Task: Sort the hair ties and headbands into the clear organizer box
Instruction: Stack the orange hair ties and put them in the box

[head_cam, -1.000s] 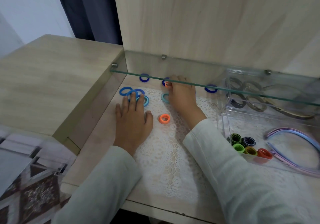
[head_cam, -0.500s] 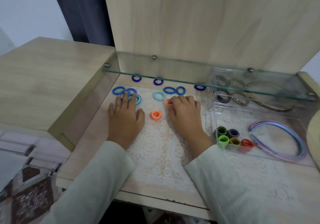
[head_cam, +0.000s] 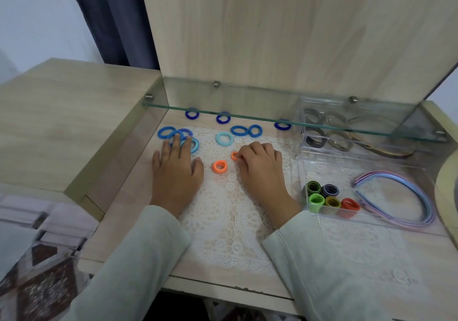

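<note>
My left hand (head_cam: 176, 172) lies flat on the lace mat, its fingertips on a cluster of blue hair ties (head_cam: 165, 132). My right hand (head_cam: 262, 169) is curled, its fingertips pinching a small orange hair tie (head_cam: 234, 155). A second orange hair tie (head_cam: 219, 166) lies free between the hands. A light blue tie (head_cam: 224, 139) and several darker blue ties (head_cam: 239, 130) lie further back. The clear organizer box (head_cam: 301, 172) stands at the right, holding rolled ties (head_cam: 316, 199) in green, black, olive and red, and pastel headbands (head_cam: 406, 196).
A glass shelf (head_cam: 272, 120) spans the recess above the far ties, with an upright wooden panel (head_cam: 272, 35) behind. A raised wooden top (head_cam: 62, 112) lies to the left. The lace mat (head_cam: 230, 221) covers the desk's middle, and a round rim (head_cam: 446, 191) shows at the right edge.
My right hand has drawn back from under the glass shelf toward me, bringing the small orange tie beside the other orange one. My left hand has stayed on the blue ties.
</note>
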Demonstrator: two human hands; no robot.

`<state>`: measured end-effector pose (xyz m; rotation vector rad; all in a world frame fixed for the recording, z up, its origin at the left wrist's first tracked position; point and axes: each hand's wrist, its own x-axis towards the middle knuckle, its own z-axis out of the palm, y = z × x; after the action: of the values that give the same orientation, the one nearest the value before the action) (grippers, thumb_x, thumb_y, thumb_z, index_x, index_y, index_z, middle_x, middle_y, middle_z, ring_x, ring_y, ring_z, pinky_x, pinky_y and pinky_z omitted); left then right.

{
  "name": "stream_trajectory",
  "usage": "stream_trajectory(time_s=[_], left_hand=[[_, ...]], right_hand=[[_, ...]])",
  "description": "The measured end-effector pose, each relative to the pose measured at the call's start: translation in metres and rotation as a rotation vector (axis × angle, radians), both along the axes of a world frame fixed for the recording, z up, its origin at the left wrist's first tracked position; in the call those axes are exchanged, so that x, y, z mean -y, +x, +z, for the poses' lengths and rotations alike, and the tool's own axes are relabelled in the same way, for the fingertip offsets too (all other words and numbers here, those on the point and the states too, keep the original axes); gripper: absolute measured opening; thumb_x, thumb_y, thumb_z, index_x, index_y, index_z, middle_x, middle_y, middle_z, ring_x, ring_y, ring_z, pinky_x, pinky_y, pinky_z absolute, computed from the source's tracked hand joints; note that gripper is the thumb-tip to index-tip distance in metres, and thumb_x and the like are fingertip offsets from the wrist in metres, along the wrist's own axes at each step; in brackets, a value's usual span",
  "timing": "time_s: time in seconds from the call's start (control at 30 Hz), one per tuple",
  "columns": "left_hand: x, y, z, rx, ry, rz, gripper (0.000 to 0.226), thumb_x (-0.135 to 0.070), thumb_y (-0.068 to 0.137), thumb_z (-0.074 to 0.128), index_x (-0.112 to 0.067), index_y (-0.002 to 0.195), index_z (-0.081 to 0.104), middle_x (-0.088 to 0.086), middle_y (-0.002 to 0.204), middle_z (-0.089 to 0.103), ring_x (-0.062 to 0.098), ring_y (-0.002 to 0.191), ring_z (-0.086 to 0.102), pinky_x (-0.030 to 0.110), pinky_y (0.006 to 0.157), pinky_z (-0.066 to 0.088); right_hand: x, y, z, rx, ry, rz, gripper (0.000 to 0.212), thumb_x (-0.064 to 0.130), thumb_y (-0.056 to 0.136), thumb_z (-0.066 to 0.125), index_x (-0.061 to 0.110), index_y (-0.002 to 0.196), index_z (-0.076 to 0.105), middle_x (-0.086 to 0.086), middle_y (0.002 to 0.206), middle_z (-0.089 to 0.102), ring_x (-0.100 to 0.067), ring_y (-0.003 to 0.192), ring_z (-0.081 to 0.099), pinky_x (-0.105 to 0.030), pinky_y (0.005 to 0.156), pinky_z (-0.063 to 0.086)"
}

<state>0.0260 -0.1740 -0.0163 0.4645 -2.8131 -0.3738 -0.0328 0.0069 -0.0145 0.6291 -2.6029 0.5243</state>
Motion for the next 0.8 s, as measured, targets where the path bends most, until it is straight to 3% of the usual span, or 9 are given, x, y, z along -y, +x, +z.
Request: stream_trajectory(time_s=[0.17, 0.33, 0.53, 0.8], left_hand=[[0.000, 0.000, 0.001, 0.017, -0.014, 0.007, 0.061, -0.033, 0.100, 0.040, -0.018, 0.156, 0.021, 0.007, 0.165, 0.012, 0.028, 0.151, 0.011, 0.049, 0.121, 0.011], [-0.001, 0.001, 0.001, 0.020, -0.014, 0.001, 0.061, -0.033, 0.100, 0.040, -0.018, 0.156, 0.021, 0.009, 0.164, 0.012, 0.029, 0.151, 0.010, 0.049, 0.120, 0.011], [-0.001, 0.000, 0.001, 0.021, -0.024, -0.003, 0.061, -0.033, 0.100, 0.040, -0.017, 0.156, 0.021, 0.009, 0.164, 0.013, 0.030, 0.151, 0.011, 0.049, 0.120, 0.012], [0.000, 0.000, 0.002, 0.003, 0.012, -0.023, 0.060, -0.032, 0.100, 0.041, -0.017, 0.155, 0.023, 0.009, 0.164, 0.013, 0.029, 0.151, 0.012, 0.047, 0.121, 0.012]], right_hand=[[-0.003, 0.009, 0.006, -0.022, -0.120, 0.162, 0.013, 0.027, 0.093, 0.052, 0.021, 0.096, 0.063, 0.007, 0.102, 0.060, -0.017, 0.099, 0.047, -0.034, 0.085, 0.036], [0.000, 0.017, 0.008, -0.056, -0.118, 0.322, 0.009, 0.021, 0.092, 0.058, 0.020, 0.099, 0.063, 0.008, 0.104, 0.059, -0.015, 0.102, 0.045, -0.030, 0.088, 0.033], [0.001, 0.020, 0.012, -0.108, -0.066, 0.347, 0.011, 0.023, 0.092, 0.056, 0.018, 0.098, 0.064, 0.005, 0.102, 0.060, -0.017, 0.100, 0.047, -0.031, 0.087, 0.033], [0.002, 0.022, 0.014, -0.037, 0.029, 0.316, 0.021, 0.035, 0.090, 0.053, 0.021, 0.102, 0.064, 0.006, 0.105, 0.059, -0.016, 0.104, 0.047, -0.036, 0.091, 0.036]])
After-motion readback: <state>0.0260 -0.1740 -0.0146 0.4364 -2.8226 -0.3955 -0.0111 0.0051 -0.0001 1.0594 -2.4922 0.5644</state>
